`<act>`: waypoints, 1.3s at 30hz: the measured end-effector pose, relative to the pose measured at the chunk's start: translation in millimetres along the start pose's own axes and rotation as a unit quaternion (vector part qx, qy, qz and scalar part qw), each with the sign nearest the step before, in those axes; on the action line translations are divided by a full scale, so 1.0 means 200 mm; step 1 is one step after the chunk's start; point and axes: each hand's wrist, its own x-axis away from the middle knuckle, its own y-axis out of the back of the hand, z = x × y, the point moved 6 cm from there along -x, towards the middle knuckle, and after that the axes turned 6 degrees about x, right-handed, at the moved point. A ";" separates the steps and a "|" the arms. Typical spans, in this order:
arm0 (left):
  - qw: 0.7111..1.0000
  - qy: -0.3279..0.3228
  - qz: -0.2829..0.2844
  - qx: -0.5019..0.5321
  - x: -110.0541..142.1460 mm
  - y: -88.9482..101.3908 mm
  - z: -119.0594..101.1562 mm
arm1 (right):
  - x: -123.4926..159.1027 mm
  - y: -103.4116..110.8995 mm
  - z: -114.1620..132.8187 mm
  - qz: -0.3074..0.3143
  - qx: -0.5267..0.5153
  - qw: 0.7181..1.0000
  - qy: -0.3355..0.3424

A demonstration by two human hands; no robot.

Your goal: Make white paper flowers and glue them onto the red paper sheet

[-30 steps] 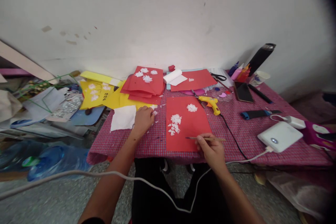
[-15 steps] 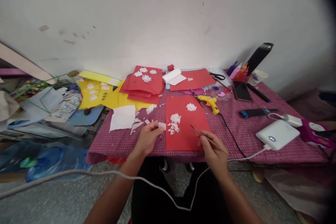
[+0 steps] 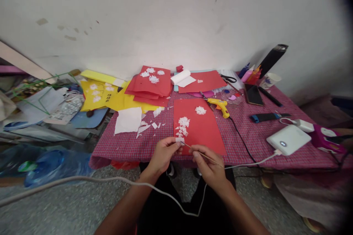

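Paper scrap (image 3: pixel 179 140) pinched in left grip (image 3: pixel 166 153), at the tip of the brush (image 3: pixel 186 145) clasped in right grip (image 3: pixel 209 162)

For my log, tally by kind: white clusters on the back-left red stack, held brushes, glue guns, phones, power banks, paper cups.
White clusters on the red stack: 4
Thin brush in the right hand: 1
Yellow glue gun: 1
Phone: 1
White power bank: 1
Paper cup: 1
Total: 9

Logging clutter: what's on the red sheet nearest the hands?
White paper cluster toward the far edge; white pieces along the left. Left hand and right hand hide parts of the near edge.
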 end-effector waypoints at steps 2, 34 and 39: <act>1.000 -0.004 0.007 -0.006 0.01 0.00 -0.01 | 0.00 0.00 -0.03 -0.002 -0.013 1.000 -0.016; 0.998 0.021 0.052 -0.035 0.05 -0.01 0.04 | 0.00 0.01 -0.13 -0.017 -0.193 0.968 -0.159; 0.996 0.010 0.069 -0.063 0.08 -0.04 0.04 | 0.01 0.01 -0.12 -0.045 -0.164 0.976 -0.139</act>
